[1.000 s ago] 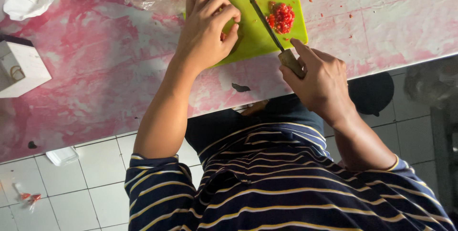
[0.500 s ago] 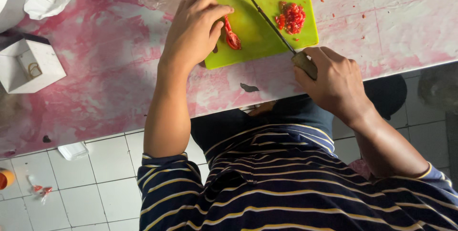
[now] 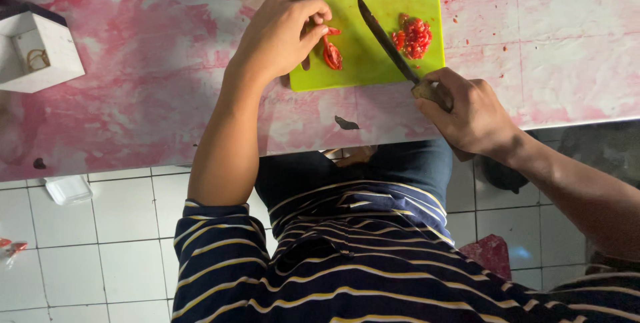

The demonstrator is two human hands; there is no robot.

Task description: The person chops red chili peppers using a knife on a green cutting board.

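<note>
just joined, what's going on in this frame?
A person is cutting red chilli on a green cutting board at a pink-stained counter. The left hand pins a chilli piece. The right hand holds a knife, its blade angled across the board between that piece and a chopped pile.

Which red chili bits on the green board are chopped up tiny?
The chopped pile right of the knife. The chili under the left hand is one big piece.

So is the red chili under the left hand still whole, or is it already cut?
Already cut open: the chili lies split beside the left hand, on the green board.
</note>
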